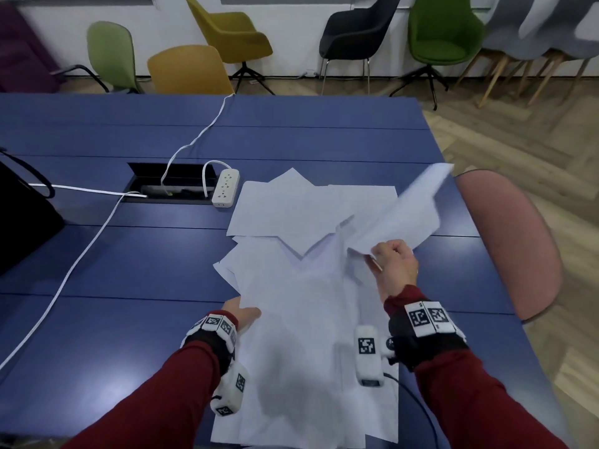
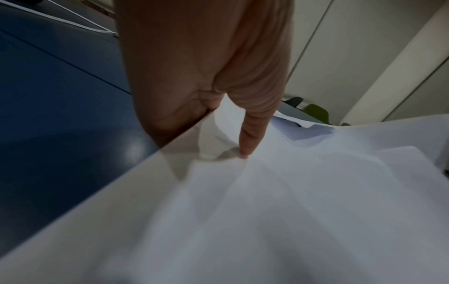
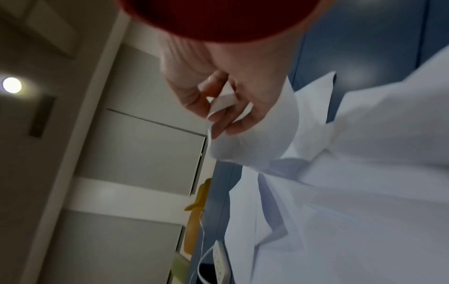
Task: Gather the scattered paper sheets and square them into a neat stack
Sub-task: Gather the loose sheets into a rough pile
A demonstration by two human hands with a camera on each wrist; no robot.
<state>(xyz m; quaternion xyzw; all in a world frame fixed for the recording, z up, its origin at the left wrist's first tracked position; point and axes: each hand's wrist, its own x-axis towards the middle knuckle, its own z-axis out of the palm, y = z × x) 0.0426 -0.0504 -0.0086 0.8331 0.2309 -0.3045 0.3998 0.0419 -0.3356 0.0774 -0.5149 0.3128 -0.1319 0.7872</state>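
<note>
Several white paper sheets [image 1: 291,212] lie scattered and overlapping on the blue table [image 1: 129,264]. A loose, uneven pile of sheets [image 1: 308,345] reaches to the near edge. My left hand [image 1: 248,314] holds this pile at its left edge. In the left wrist view its thumb [image 2: 252,132] presses on top of the paper [image 2: 291,192], and its fingers are hidden underneath. My right hand [image 1: 381,259] pinches the near corner of a lifted sheet [image 1: 405,215], which slants up and to the right, blurred. In the right wrist view that corner [image 3: 222,101] sits between thumb and fingers.
A white power strip [image 1: 226,187] and its cables [image 1: 81,254] lie left of the papers, beside an open cable box [image 1: 171,183]. A black bag [image 1: 22,218] stands at the far left. A pink chair [image 1: 512,241] stands at the table's right edge, and several chairs line the wall.
</note>
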